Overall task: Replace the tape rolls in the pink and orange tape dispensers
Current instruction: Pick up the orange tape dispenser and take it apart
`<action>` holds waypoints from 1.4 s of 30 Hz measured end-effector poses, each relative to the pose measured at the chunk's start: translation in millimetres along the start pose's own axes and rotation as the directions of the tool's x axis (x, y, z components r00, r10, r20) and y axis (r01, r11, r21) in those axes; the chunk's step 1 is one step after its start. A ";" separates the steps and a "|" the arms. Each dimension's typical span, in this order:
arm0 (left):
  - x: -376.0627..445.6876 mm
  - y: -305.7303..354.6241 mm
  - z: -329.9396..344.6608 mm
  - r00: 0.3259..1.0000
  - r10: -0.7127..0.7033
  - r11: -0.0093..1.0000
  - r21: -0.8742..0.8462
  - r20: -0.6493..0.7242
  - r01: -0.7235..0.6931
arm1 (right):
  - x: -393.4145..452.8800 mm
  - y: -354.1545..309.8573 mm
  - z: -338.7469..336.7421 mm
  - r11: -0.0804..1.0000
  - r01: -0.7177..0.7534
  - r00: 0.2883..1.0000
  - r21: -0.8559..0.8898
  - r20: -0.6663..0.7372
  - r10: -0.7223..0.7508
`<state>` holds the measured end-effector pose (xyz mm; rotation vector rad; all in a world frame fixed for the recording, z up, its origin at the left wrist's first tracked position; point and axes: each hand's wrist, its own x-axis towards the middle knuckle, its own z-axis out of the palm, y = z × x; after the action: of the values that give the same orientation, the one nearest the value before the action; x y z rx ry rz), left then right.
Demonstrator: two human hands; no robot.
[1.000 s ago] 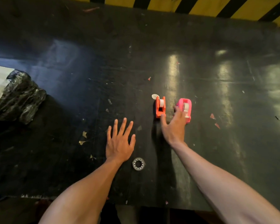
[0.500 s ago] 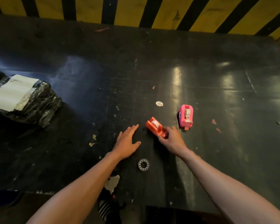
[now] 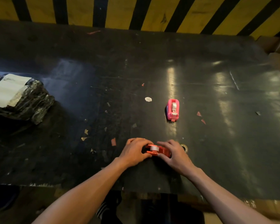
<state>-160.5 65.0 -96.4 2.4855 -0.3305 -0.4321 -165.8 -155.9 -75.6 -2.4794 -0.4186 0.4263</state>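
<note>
Orange dispenser (image 3: 158, 151) in two-hand grip: left hand (image 3: 134, 152), right hand (image 3: 174, 155); one pink dispenser (image 3: 173, 109) apart.

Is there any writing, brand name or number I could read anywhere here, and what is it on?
No text can be read in this view.
White paper label on the black plastic-wrapped bundle: faint print near its top edge, too small and blurred to read.
Pink plastic tape dispenser: no visible lettering.
Orange plastic tape dispenser, held in both hands: no visible lettering.
Yellow and black striped barrier: stripes only, no words.
</note>
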 end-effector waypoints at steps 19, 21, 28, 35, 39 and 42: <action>21.0 12.7 -21.2 0.992 -0.122 0.988 0.104 0.043 0.117 | 26.0 -30.1 15.2 0.977 -0.170 0.976 0.129 -0.118 0.185; 22.2 15.2 -22.4 0.991 -0.120 0.987 0.119 0.064 0.112 | 27.5 -32.9 18.2 0.955 -0.211 0.966 0.210 -0.107 0.237; 28.7 24.8 -16.2 0.941 -0.338 0.890 -0.334 -0.027 0.311 | 27.9 -40.7 23.7 0.643 -0.251 0.891 0.724 -0.087 0.445; 28.3 34.6 -21.0 0.871 -0.464 0.452 -0.803 0.159 0.388 | 33.9 -43.8 9.3 0.462 -0.153 0.873 0.874 -0.099 0.477; 23.6 35.0 -31.1 0.853 -0.408 0.204 -0.878 0.326 0.433 | 34.2 -41.4 3.0 0.333 -0.176 0.881 0.926 -0.002 0.473; 18.8 32.6 -33.9 0.857 -0.390 0.234 -0.863 0.338 0.447 | 32.5 -37.8 -5.7 0.141 -0.250 0.890 0.958 0.170 0.423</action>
<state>-134.9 50.1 -55.2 1.3277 0.5210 -0.6650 -141.9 -116.7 -55.5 -1.2292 0.4536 0.4708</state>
